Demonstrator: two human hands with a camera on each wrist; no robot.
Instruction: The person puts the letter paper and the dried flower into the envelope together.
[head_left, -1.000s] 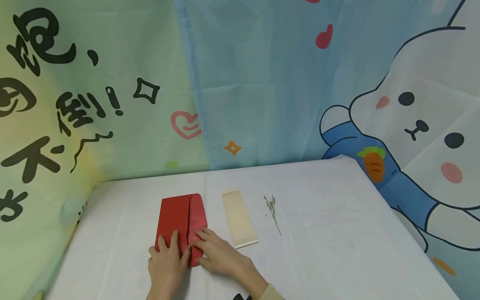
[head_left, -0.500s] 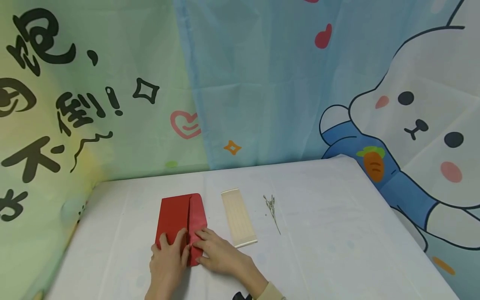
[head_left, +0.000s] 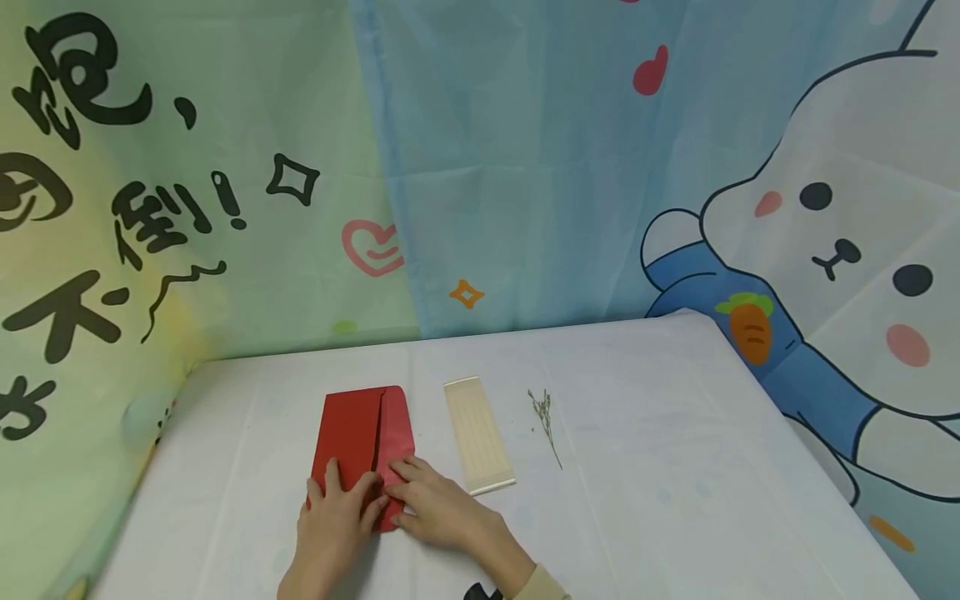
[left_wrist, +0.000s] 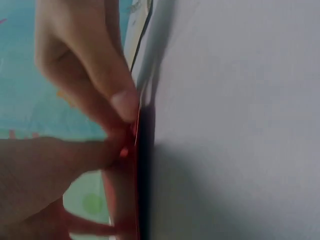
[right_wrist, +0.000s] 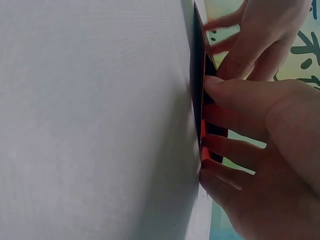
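A red paper envelope (head_left: pixel 351 427) lies on the white cloth, its lighter red flap (head_left: pixel 395 425) opened out along the right side. My left hand (head_left: pixel 330 525) rests on its near left part, outer fingers spread, index finger bent. The left index finger and thumb meet the flap's seam; I cannot tell whether they pinch anything there. My right hand (head_left: pixel 446 508) lays its fingertips on the flap from the right, with the thumb near the lower edge. In the right wrist view, the right fingers (right_wrist: pixel 235 150) are spread along the envelope's edge. The left wrist view shows both hands' fingertips close together.
A small cream slatted mat (head_left: pixel 480 433) lies right of the envelope. Beyond it is a thin dried flower sprig (head_left: pixel 546 417). Part of a black object (head_left: pixel 482 592) shows at the bottom edge, by the right sleeve (head_left: pixel 538 585). A printed curtain (head_left: pixel 510 167) hangs behind the table.
My left hand has shifted slightly, its index finger and thumb drawing closer to the seam and my right fingertips. The right hand and envelope stay nearly in place.
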